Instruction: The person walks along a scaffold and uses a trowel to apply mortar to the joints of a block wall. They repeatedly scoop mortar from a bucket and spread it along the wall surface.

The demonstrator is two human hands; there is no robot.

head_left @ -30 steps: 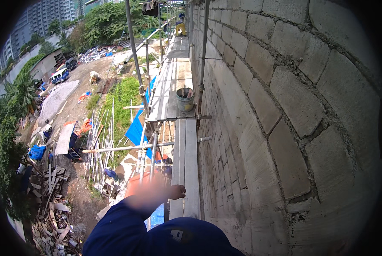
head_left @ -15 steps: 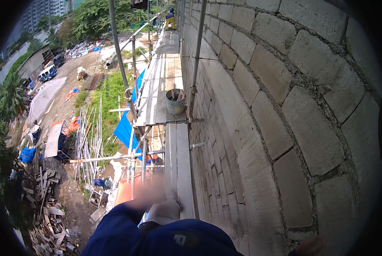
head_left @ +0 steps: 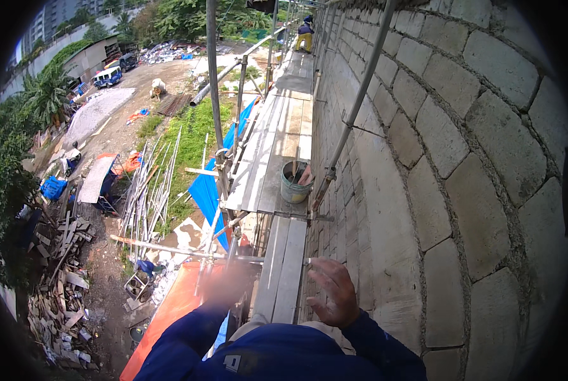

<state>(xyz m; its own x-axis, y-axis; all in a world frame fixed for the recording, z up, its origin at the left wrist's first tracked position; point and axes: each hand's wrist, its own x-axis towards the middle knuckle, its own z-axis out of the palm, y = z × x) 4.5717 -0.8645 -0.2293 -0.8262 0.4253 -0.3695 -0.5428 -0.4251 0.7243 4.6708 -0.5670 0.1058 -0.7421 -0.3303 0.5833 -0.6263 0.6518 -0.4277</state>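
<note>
My left hand (head_left: pixel 228 284) is smeared in the lower middle, beside the scaffold tubes at the plank walkway's left edge; whether it holds anything I cannot tell. My right hand (head_left: pixel 333 293) is raised at the walkway's right, near the block wall (head_left: pixel 474 209), with its fingers apart and curved, holding nothing. Narrow planks (head_left: pixel 283 257) run beneath me between the hands. Ahead, on the higher plank deck (head_left: pixel 271 152), stands a grey-green bucket (head_left: pixel 295 190) with long tools sticking out, next to an upright steel tube (head_left: pixel 366 82).
Scaffold tubes (head_left: pixel 213 76) line the left side. A worker in yellow trousers (head_left: pixel 304 39) stands at the walkway's far end. Far below are blue and orange tarps (head_left: pixel 163 317), another person (head_left: pixel 145 267), scrap timber (head_left: pixel 68 298), piled poles and parked vehicles (head_left: pixel 106 77).
My right hand has risen from the lower right edge to beside the planks. My left hand has shifted slightly, still blurred. The bucket and deck now appear lower and further right in the view.
</note>
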